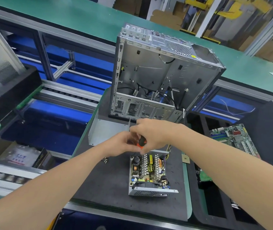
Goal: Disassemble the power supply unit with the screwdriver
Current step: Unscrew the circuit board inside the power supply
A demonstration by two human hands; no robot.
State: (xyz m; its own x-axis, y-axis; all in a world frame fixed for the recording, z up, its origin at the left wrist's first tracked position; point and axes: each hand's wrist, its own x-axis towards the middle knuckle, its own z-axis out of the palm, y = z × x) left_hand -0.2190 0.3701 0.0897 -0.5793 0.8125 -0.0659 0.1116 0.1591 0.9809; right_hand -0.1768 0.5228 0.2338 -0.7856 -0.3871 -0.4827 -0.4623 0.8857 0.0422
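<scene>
The power supply unit (149, 173) is lying open on the dark mat (109, 183), board showing. Just above it, the right hand (154, 133) is gripping the screwdriver (142, 142) by its handle. The left hand (124, 144) is curling against it, though I can't tell whether it grips. Beyond, a computer case (157, 72) is standing open.

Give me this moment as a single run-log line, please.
power supply unit: open, board exposed | right hand: grips screwdriver at its far end | left hand: at the handle, grip unclear | case: open, behind
</scene>
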